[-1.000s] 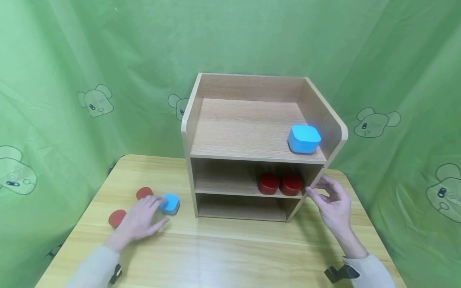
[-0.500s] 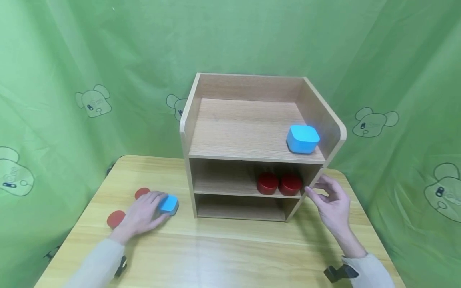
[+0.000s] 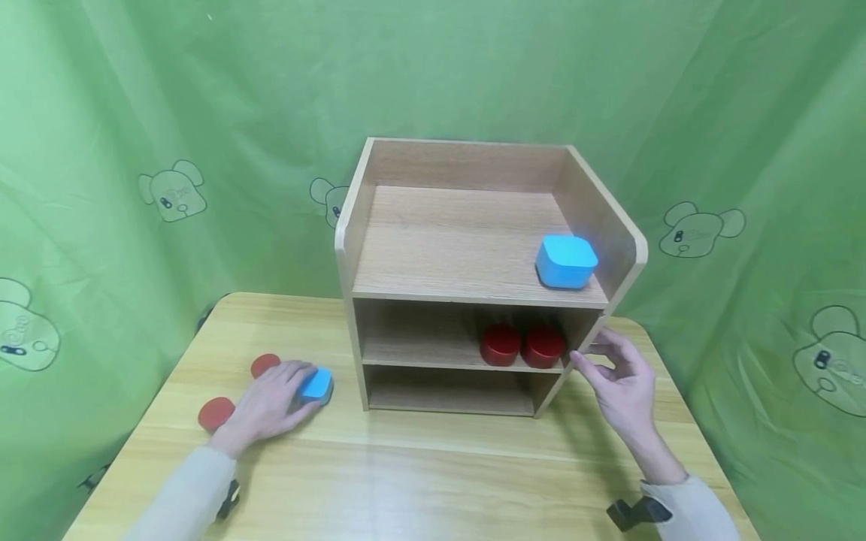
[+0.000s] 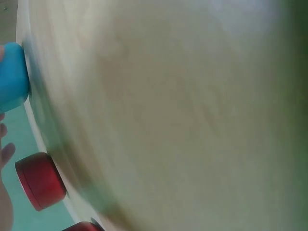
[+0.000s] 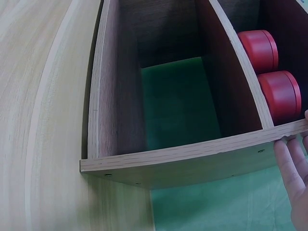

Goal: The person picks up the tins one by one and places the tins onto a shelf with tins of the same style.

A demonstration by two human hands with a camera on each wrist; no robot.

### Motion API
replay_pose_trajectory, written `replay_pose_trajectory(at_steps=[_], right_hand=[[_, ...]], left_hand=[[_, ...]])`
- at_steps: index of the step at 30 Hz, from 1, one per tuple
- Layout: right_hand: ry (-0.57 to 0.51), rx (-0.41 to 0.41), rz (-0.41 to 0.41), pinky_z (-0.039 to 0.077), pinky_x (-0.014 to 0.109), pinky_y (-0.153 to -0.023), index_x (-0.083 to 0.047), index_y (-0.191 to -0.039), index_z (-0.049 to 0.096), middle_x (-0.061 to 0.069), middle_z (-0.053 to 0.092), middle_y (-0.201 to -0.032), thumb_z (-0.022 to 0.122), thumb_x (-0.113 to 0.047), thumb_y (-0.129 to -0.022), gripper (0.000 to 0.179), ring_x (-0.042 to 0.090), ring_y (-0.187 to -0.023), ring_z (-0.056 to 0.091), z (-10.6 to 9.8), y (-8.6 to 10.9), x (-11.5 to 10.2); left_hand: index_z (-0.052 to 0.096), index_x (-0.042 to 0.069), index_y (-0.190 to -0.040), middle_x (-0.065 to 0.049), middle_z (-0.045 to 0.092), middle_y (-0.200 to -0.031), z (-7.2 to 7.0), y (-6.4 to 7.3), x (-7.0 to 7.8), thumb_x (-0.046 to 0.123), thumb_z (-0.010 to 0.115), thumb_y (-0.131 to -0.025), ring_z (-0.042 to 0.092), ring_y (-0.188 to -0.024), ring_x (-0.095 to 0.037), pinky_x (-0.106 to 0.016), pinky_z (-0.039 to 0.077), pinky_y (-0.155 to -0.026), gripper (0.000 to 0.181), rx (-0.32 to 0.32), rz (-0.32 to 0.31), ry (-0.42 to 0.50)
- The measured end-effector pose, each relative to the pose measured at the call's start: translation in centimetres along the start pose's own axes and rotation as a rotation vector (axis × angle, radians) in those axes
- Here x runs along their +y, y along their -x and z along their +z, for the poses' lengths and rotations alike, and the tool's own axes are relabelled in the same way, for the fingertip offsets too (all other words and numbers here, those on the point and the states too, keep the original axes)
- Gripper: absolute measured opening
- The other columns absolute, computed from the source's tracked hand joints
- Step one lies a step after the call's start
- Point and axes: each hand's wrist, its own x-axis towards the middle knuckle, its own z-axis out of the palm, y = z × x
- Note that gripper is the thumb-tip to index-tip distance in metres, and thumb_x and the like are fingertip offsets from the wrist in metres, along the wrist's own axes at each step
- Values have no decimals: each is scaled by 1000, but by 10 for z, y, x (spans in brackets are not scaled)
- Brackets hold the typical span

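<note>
My left hand point(image 3: 271, 402) holds a blue rounded-square box point(image 3: 316, 385) on the table, thumb on its near side and fingers over its far side. In the left wrist view the blue box point(image 4: 12, 77) shows between thumb and fingers at the left edge. Two red round tins, one farther point(image 3: 264, 366) and one nearer point(image 3: 216, 414), stand beside that hand. My right hand point(image 3: 624, 387) grips the right side panel of a wooden shelf point(image 3: 467, 240), thumb at the front edge. The right wrist view shows its fingers point(image 5: 291, 168) against the panel's outer face.
Another blue box point(image 3: 567, 263) sits on the shelf's top board, at the right. Two red tins point(image 3: 501, 346) stand side by side on the middle level, right half. A green curtain point(image 3: 433, 68) hangs behind the wooden table point(image 3: 406, 481).
My left hand has moved slightly right and closed its thumb and fingers around the blue box. My right hand keeps its grip on the shelf. The whole view has shifted slightly.
</note>
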Motion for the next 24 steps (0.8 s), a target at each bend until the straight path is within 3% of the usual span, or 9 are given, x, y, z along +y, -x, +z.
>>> replay_pose_trajectory(at_steps=[24], right_hand=[[-36, -47, -62, 64, 18, -75, 18, -130, 60, -3, 78, -112, 63, 32, -82, 50, 5, -93, 75, -3, 0, 3]], left_hand=[[72, 4, -122, -13, 74, -115, 4, 2, 0, 43, 89, -76, 70, -105, -31, -47, 63, -89, 63, 112, 59, -28]])
